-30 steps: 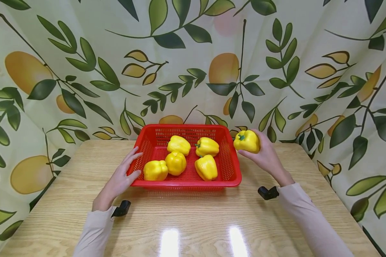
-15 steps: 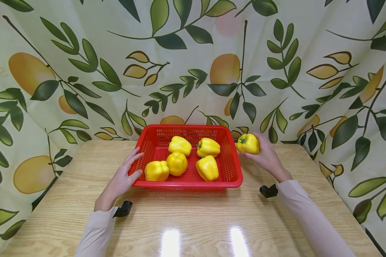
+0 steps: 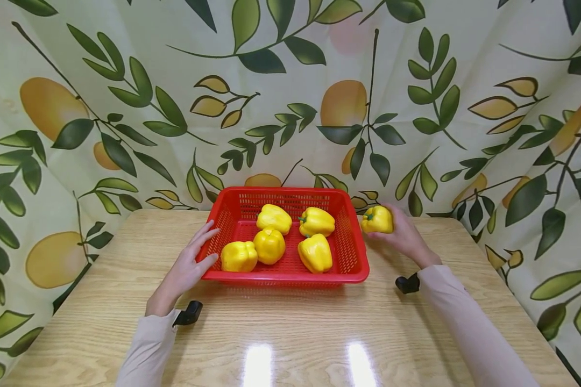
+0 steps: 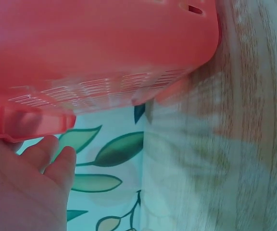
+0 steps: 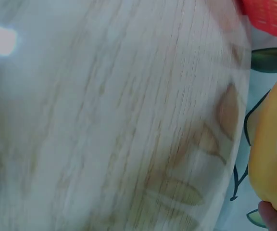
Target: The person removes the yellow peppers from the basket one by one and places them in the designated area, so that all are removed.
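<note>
A red plastic basket (image 3: 290, 277) with mesh sides stands on the wooden table and holds several yellow bell peppers (image 3: 270, 246). My left hand (image 3: 181, 274) rests at the basket's left rim, its fingers extended along the outside. In the left wrist view, the fingertips (image 4: 64, 161) show right by the rim, below the red wall. To the right of the basket, my right hand (image 3: 406, 236) grips another yellow bell pepper (image 3: 378, 220), its green stem facing the basket. The right wrist view shows only part of this pepper (image 5: 273, 149), with a fingertip against its lower end.
The wooden table (image 3: 300, 333) reaches back to a leaf-and-fruit patterned curtain (image 3: 290, 80), which also runs along both sides. A black wrist camera mount (image 3: 189, 313) juts from the left cuff, and another mount (image 3: 408, 284) from the right one.
My right hand has lowered the held bell pepper a little toward the table beside the basket. The left hand stays at the rim, and the whole head view has shifted slightly.
</note>
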A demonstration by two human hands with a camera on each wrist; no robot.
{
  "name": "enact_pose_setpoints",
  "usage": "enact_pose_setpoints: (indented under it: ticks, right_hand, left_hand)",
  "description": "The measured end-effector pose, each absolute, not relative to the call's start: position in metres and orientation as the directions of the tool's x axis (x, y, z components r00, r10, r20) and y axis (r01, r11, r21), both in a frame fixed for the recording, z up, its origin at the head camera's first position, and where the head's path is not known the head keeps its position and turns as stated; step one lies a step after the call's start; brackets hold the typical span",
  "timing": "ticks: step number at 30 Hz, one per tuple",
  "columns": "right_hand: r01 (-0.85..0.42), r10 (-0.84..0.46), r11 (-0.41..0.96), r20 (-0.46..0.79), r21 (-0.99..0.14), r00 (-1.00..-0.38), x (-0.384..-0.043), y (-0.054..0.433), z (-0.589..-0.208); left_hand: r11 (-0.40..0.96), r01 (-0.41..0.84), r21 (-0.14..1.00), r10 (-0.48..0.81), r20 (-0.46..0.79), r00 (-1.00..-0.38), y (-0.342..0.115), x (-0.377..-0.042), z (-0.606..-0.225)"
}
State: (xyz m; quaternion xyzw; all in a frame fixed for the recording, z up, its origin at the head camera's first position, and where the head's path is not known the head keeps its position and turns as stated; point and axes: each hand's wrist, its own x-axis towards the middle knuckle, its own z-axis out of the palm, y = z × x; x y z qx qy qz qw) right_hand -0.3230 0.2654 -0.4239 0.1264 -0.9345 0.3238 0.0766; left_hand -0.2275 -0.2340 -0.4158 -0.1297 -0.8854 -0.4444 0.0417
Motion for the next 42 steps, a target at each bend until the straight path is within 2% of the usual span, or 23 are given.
enact_pose_setpoints:
  ticks: [12, 20, 42]
  right_hand:
    - [-0.242, -0.218, 0.827, 0.107, -0.508, -0.970, -0.331, 0.273, -0.425]
    - [-0.264, -0.245, 0.839, 0.103, -0.475, -0.964, -0.334, 0.276, -0.427]
    - [-0.228, -0.233, 0.826, 0.055, -0.516, -0.971, -0.329, 0.275, -0.416]
  left_hand:
    - [0.565, 0.279, 0.777, 0.196, 0.202, -0.960, -0.232, -0.229, -0.416]
    - [0.558, 0.267, 0.785, 0.194, 0.190, -0.962, -0.230, -0.229, -0.414]
    - [0.558, 0.266, 0.786, 0.192, 0.190, -0.963, -0.235, -0.228, -0.416]
